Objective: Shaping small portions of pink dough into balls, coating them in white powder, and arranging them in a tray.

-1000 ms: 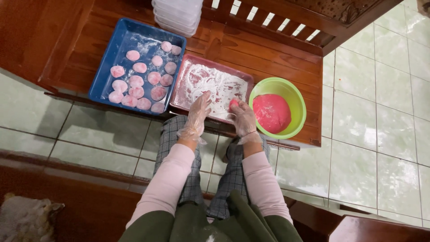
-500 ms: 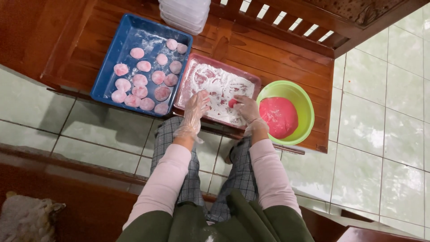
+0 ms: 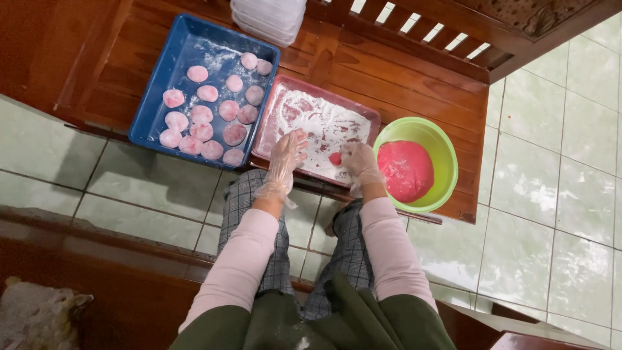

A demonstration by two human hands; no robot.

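Note:
Both hands wear thin clear plastic gloves and hover over a red tray dusted with white flour. My left hand rests open over the tray's near left part. My right hand touches a small red dough piece lying in the flour; whether it grips it I cannot tell. A green bowl holding a mass of pink-red dough stands just right of my right hand. To the left, a blue tray holds several floured pink dough balls.
All trays and the bowl sit on a low wooden bench with a slatted back. A stack of clear plastic containers stands behind the trays. Green floor tiles lie to the right and below. My knees in checked trousers are under the bench edge.
The view shifted slightly. My right hand moved from the tray's right edge down into the flour, and the small red dough piece now lies beside its fingers. My left hand stayed over the tray.

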